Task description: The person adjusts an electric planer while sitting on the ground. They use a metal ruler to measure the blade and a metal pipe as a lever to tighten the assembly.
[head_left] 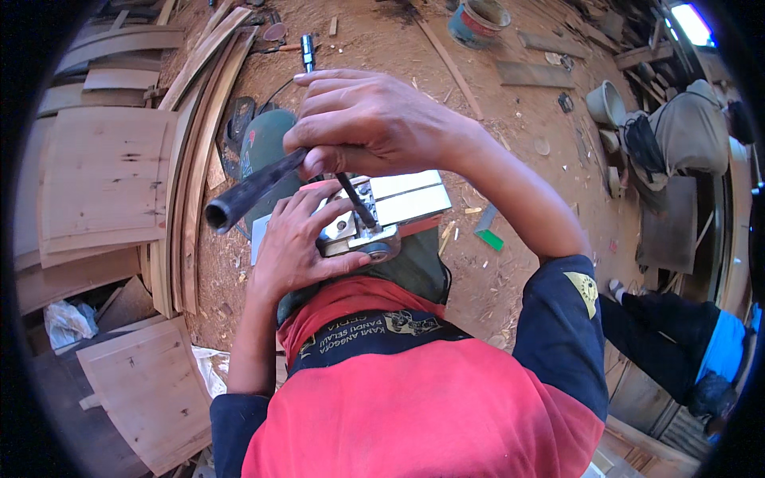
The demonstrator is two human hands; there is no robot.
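An electric hand planer point(410, 197) lies across my lap, its pale metal sole plate facing up. My left hand point(299, 239) grips its left end, fingers over the top and thumb along the near side by a round part. My right hand point(374, 119) is closed around the middle of a three-armed socket wrench point(259, 190). One dark arm sticks out toward the near left, and another ends in a shiny socket at the far side. The third arm points down onto the planer's metal block, beside my left fingers. Whether its tip sits on a bolt I cannot tell.
Wooden panels point(107, 175) and long boards point(209, 159) are stacked on the left. Wood shavings litter the dirt floor point(486, 295). Buckets point(476, 24) stand at the far side. A green-and-silver piece point(488, 231) lies right of the planer. Another person point(693, 342) is at the right.
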